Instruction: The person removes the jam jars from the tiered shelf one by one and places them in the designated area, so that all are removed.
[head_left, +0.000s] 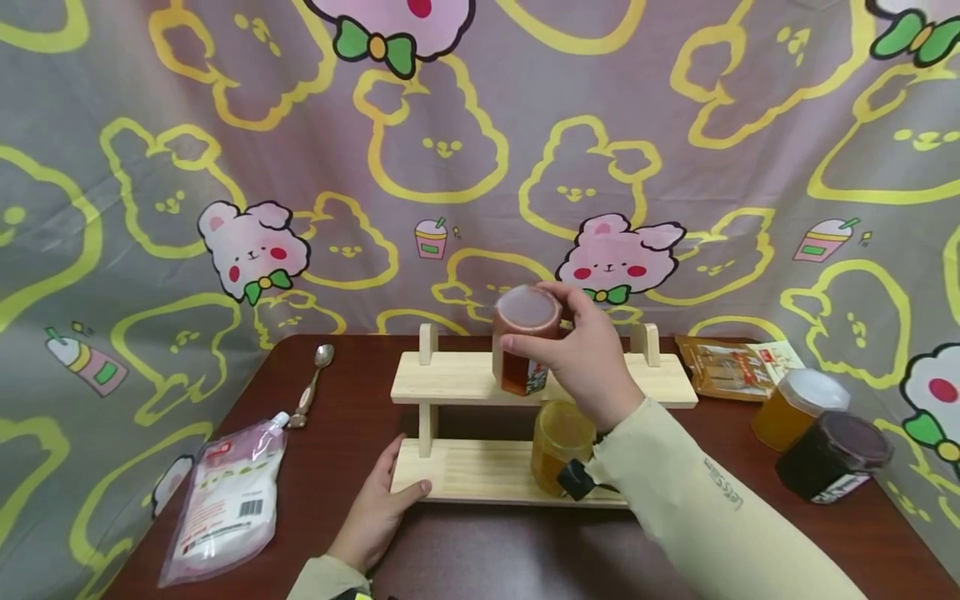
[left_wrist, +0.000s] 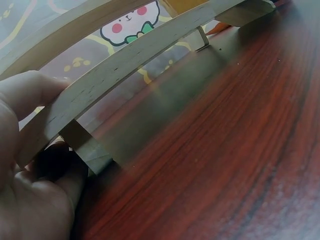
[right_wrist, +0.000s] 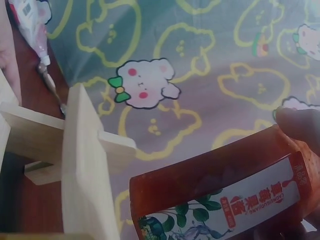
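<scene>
Right hand [head_left: 588,357] had the red jar [head_left: 525,321] clamped in its fingers, eleven o'clock from the yellow jar [head_left: 557,448]; left hand [head_left: 381,507] pinched the rack [head_left: 465,382] at eight o'clock, and danger there: one low swing risked clipping it, knocking the red jar free

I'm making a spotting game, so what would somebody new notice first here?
Probably the big cartoon-covered cloth filling the back of the head view. Next, near the middle, the reddish jar in the right hand, by the upper shelf of the wooden rack, while the left hand grips the left end of its lower shelf.
</scene>
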